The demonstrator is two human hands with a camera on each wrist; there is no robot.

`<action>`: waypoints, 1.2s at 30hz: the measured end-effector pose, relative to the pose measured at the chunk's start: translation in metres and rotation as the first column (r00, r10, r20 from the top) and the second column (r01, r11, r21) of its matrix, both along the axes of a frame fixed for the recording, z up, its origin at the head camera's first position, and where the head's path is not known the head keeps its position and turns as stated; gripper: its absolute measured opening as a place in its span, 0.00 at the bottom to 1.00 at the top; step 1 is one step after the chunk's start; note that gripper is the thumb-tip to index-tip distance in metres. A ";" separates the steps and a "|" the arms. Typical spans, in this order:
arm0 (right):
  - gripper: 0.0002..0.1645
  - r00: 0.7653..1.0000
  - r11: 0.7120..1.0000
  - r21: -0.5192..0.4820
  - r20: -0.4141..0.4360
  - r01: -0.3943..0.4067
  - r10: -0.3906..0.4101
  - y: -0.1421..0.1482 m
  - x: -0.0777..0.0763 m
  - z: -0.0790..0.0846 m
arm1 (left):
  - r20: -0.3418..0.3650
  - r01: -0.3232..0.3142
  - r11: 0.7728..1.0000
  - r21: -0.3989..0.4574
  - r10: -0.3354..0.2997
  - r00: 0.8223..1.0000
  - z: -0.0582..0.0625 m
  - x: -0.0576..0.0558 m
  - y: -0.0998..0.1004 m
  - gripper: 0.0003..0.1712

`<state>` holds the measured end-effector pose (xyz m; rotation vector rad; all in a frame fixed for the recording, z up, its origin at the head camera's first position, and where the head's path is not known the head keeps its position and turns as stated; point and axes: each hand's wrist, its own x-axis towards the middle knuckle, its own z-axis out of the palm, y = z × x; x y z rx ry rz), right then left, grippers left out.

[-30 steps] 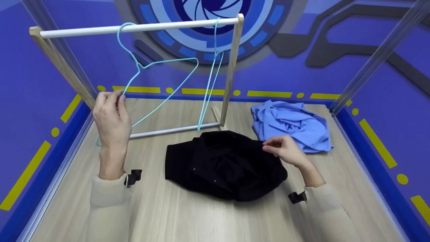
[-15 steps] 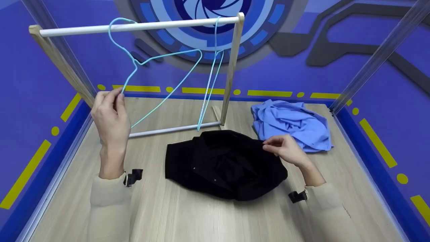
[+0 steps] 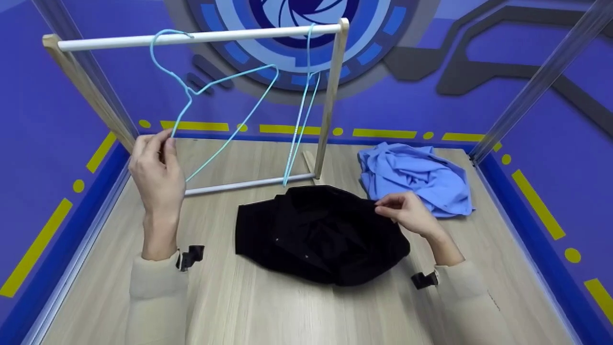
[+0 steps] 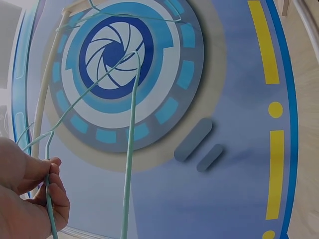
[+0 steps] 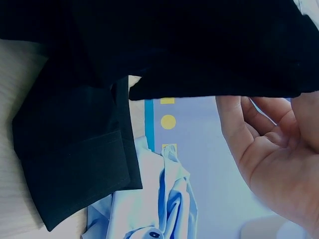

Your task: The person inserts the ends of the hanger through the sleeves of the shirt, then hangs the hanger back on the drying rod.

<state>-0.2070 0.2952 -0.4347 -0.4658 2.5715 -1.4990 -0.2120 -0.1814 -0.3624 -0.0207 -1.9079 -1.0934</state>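
My left hand (image 3: 155, 170) pinches one shoulder of a light-teal wire clothes hanger (image 3: 189, 91) between thumb and fingers. The hanger is tilted, and its hook loops over the white top rail (image 3: 230, 36) of a small garment rack. In the left wrist view, the hanger wire (image 4: 48, 199) runs through the fingers (image 4: 60, 201). At the front, a black shirt (image 3: 321, 239) lies bunched up, its collar and small snaps showing. My right hand (image 3: 409, 213) pinches the shirt's upper right edge. In the right wrist view, the dark cloth (image 5: 199, 55) covers those fingertips.
A second teal hanger (image 3: 297, 129) hangs edge-on near the rack's right post (image 3: 330, 105). Behind the right hand lies a crumpled light-blue shirt (image 3: 414, 177). Blue printed walls (image 3: 550, 158) enclose the wood-grain table (image 3: 215, 297) at the back and sides.
The hanger's hook has shifted left along the rail and its free shoulder has risen. My left hand has moved slightly left with it. The right hand and black shirt look unchanged.
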 end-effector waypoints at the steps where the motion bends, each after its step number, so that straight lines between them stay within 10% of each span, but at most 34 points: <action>1: 0.07 1.000 1.000 0.000 0.002 0.001 -0.001 0.000 0.000 0.000 | -0.002 0.002 1.000 0.001 -0.002 1.000 -0.002 0.001 -0.001 0.12; 36: 0.07 1.000 1.000 -0.021 -0.014 0.010 -0.010 -0.001 -0.005 0.001 | 0.101 0.037 0.998 -0.053 -0.032 0.994 -0.038 0.016 -0.009 0.07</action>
